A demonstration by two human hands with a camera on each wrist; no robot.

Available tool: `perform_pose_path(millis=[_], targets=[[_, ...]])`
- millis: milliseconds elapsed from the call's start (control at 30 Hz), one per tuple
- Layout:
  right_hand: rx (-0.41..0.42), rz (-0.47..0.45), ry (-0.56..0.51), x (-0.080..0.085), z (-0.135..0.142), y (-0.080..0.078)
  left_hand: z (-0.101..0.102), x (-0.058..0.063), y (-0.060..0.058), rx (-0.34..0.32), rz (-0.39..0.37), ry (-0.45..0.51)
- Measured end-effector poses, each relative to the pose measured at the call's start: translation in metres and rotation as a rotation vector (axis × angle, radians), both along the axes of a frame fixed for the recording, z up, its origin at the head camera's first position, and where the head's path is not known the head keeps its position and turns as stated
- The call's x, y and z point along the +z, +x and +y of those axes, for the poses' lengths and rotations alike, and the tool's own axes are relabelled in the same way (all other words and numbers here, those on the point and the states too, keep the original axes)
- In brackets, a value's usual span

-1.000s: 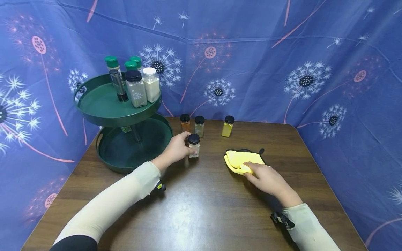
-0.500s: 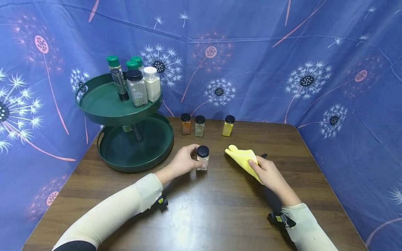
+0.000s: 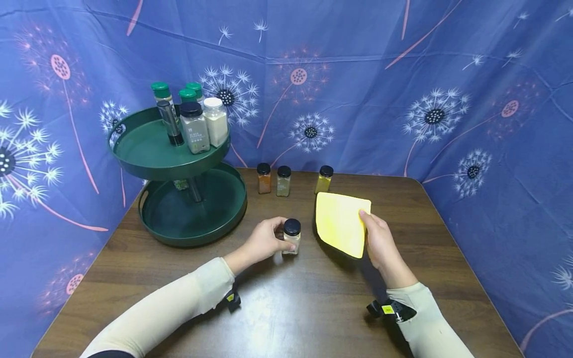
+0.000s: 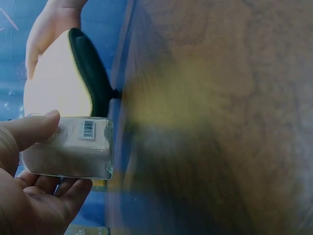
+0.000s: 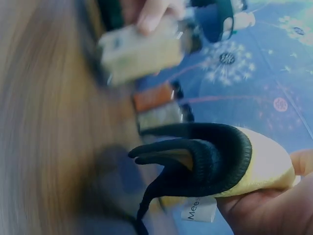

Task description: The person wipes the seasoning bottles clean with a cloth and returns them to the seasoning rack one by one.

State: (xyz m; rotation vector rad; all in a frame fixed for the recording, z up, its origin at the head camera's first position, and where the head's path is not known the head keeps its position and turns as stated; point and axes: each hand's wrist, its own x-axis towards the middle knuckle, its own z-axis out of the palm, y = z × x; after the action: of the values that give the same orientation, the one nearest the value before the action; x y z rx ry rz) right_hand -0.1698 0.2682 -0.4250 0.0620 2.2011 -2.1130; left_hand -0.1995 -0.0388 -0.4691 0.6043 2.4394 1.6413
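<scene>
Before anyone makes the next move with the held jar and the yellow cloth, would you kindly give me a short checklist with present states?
1. Left hand holding the small jar: ok, thumb and fingers grip its sides.
2. Right hand holding the yellow cloth: ok, pinched near its edge.
3. Black cap on the small jar: ok, it is in place.
4. Yellow cloth spread in a single layer: not ok, the right wrist view shows it folded.
5. Orange jar upright on the table: ok.
6. Glass free of smudges: cannot tell at this sharpness.
</scene>
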Motion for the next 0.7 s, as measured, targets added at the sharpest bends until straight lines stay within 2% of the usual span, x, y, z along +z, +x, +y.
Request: perform_pose_path(millis=[133,233,400,700], targets=[[-0.017,-0.054,-0.238,0.005,-0.015,-0.003,0.001,-0.003,0.002,0.003,-0.006,-0.012],[-0.038,-0.069,-0.32,0.007,-0.026,-0.005,0.002,-0.006,0.003,0.007,-0.003,-0.031],[-0.018,-0.07,-0.315,0.01,-0.04,-0.005,0.002,-0.008,0.003,0.006,0.0,-0.049],[0.032,-0.009,-0.195,0.02,-0.066,0.003,0.001,-0.008,0.001,-0.014,0.008,-0.069]])
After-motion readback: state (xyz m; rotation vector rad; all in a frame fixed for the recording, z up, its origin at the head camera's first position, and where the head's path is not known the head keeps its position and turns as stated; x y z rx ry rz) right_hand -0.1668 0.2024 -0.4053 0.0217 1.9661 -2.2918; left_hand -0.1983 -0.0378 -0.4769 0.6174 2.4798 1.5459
